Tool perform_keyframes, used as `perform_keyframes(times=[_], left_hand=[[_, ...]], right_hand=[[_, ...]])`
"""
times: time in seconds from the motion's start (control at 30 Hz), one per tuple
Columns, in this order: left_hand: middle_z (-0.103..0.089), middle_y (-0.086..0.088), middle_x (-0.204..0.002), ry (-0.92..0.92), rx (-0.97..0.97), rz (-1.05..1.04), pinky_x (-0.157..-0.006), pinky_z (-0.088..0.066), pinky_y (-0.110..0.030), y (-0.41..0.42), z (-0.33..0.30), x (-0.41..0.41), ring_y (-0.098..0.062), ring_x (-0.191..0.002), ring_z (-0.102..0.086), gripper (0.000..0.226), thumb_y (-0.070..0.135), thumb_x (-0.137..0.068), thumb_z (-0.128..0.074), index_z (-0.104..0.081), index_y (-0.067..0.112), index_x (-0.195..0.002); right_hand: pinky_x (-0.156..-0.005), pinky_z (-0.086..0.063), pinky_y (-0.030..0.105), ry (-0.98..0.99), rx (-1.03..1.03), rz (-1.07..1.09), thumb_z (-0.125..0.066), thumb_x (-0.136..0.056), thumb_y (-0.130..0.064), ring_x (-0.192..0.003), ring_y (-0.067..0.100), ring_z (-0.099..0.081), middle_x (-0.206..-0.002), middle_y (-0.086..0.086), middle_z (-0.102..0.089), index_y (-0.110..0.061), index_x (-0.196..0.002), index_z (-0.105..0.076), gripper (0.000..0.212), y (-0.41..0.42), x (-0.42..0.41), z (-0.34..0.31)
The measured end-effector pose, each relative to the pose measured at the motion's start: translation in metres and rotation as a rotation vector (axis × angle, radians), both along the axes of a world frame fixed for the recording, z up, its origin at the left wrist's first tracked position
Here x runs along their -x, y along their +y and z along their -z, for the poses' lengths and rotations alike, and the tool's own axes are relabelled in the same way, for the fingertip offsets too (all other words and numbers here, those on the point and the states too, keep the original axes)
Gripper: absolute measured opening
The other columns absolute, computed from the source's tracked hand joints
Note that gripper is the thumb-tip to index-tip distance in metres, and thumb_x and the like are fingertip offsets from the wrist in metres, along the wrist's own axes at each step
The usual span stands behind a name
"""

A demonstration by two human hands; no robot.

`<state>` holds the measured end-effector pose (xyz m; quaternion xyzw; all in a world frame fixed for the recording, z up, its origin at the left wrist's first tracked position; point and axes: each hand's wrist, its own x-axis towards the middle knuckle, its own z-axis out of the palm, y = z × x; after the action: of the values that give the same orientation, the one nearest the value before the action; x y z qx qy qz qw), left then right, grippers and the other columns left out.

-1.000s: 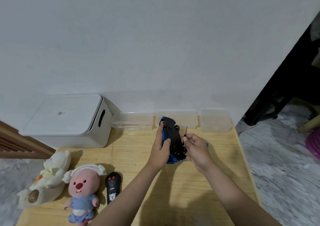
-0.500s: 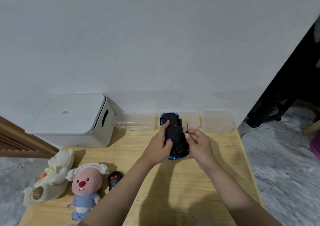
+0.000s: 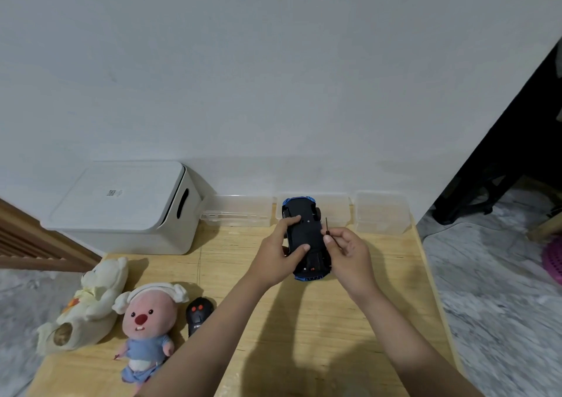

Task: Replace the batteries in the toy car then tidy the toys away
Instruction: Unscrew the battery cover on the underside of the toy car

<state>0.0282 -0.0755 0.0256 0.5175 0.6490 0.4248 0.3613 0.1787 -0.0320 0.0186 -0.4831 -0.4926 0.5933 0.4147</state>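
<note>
hands point(image 3: 316, 252) over wooden table point(image 3: 304, 329), white wall point(image 3: 273, 77), marbled floor point(image 3: 492, 290)

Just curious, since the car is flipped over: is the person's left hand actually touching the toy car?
Touching. The head view shows the left hand gripping the upturned toy car, thumb and a finger lying across its black underside.

This looks like a room in a home. A low light wooden table point(image 3: 304, 320) stands against a plain white wall point(image 3: 273, 77), above a grey marbled floor point(image 3: 501, 290). On it lie a cream plush bear point(image 3: 88, 305) and a pink plush doll in blue clothes point(image 3: 146, 323), beside a white lidded plastic storage box point(image 3: 127, 208).
</note>
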Motion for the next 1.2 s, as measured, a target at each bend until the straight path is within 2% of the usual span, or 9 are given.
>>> perform_keyframes(times=[0.1, 0.2, 0.3, 0.37, 0.47, 0.67, 0.83, 1.03, 1.2], left_hand=[[-0.057, -0.002, -0.111, -0.136, 0.030, -0.032, -0.063, -0.055, -0.024, 0.001, 0.001, 0.001, -0.019, -0.091, -0.064, 0.045, 0.012, -0.084, -0.069, -0.048, 0.036, -0.116], [-0.054, -0.001, -0.109, -0.171, 0.057, -0.014, -0.064, -0.055, -0.025, 0.002, 0.004, 0.002, -0.026, -0.088, -0.065, 0.045, 0.005, -0.083, -0.068, -0.048, 0.036, -0.110], [-0.051, -0.002, -0.109, -0.193, 0.072, -0.007, -0.066, -0.057, -0.027, 0.002, 0.008, 0.005, -0.028, -0.090, -0.065, 0.045, 0.001, -0.083, -0.066, -0.048, 0.034, -0.109], [-0.051, -0.002, -0.109, -0.198, 0.073, -0.018, -0.067, -0.058, -0.028, 0.003, 0.011, 0.006, -0.029, -0.090, -0.066, 0.045, 0.001, -0.084, -0.065, -0.047, 0.033, -0.109], [-0.051, 0.000, -0.107, -0.196, 0.063, -0.031, -0.068, -0.058, -0.030, 0.004, 0.012, 0.007, -0.028, -0.090, -0.066, 0.046, 0.001, -0.084, -0.066, -0.046, 0.033, -0.109], [-0.052, 0.001, -0.106, -0.188, 0.038, -0.019, -0.068, -0.057, -0.026, 0.005, 0.012, 0.004, -0.025, -0.091, -0.064, 0.047, 0.001, -0.084, -0.066, -0.046, 0.036, -0.107], [-0.053, 0.000, -0.107, -0.196, 0.024, -0.025, -0.068, -0.056, -0.024, 0.006, 0.012, 0.003, -0.024, -0.093, -0.063, 0.047, 0.001, -0.084, -0.066, -0.046, 0.038, -0.106], [-0.053, 0.000, -0.107, -0.224, 0.045, -0.025, -0.061, -0.056, -0.024, 0.007, 0.009, 0.004, -0.019, -0.078, -0.065, 0.045, 0.000, -0.085, -0.065, -0.047, 0.035, -0.106], [-0.051, 0.003, -0.107, -0.205, 0.043, -0.015, -0.061, -0.055, -0.021, 0.008, 0.008, 0.005, -0.017, -0.082, -0.064, 0.044, -0.001, -0.084, -0.065, -0.046, 0.031, -0.110]], right_hand=[[-0.076, -0.058, 0.046, -0.076, -0.024, -0.001, -0.057, -0.092, -0.009, -0.087, 0.023, -0.070, -0.094, 0.004, -0.073, -0.013, -0.094, -0.067, 0.012, 0.004, -0.003, -0.003], [-0.075, -0.057, 0.042, -0.242, -0.114, 0.007, -0.060, -0.090, -0.011, -0.084, 0.017, -0.069, -0.086, -0.011, -0.070, -0.025, -0.085, -0.067, 0.016, 0.008, -0.007, -0.009], [-0.073, -0.055, 0.038, -0.444, -0.320, -0.044, -0.064, -0.087, -0.009, -0.080, 0.016, -0.067, -0.079, -0.017, -0.064, -0.017, -0.092, -0.073, 0.013, 0.011, -0.014, -0.017], [-0.071, -0.054, 0.036, -0.526, -0.424, -0.098, -0.065, -0.084, -0.006, -0.076, 0.016, -0.066, -0.076, -0.011, -0.066, -0.012, -0.091, -0.075, 0.013, 0.013, -0.017, -0.020], [-0.073, -0.055, 0.037, -0.588, -0.455, -0.150, -0.066, -0.084, -0.007, -0.077, 0.015, -0.067, -0.082, 0.002, -0.071, -0.009, -0.089, -0.073, 0.009, 0.015, -0.019, -0.022], [-0.072, -0.053, 0.035, -0.664, -0.559, -0.162, -0.065, -0.085, -0.010, -0.076, 0.017, -0.062, -0.078, 0.001, -0.065, -0.009, -0.088, -0.073, 0.009, 0.017, -0.013, -0.025], [-0.065, -0.046, 0.028, -0.717, -0.595, -0.167, -0.065, -0.085, -0.010, -0.068, 0.016, -0.057, -0.072, 0.001, -0.060, -0.010, -0.084, -0.074, 0.010, 0.018, -0.012, -0.030], [-0.065, -0.050, 0.037, -0.756, -0.606, -0.212, -0.061, -0.088, -0.010, -0.069, 0.023, -0.059, -0.076, 0.009, -0.059, -0.010, -0.086, -0.074, 0.013, 0.022, -0.012, -0.034], [-0.064, -0.051, 0.040, -0.861, -0.630, -0.284, -0.056, -0.092, -0.013, -0.069, 0.025, -0.059, -0.085, 0.008, -0.052, -0.008, -0.092, -0.073, 0.018, 0.026, -0.009, -0.044]])
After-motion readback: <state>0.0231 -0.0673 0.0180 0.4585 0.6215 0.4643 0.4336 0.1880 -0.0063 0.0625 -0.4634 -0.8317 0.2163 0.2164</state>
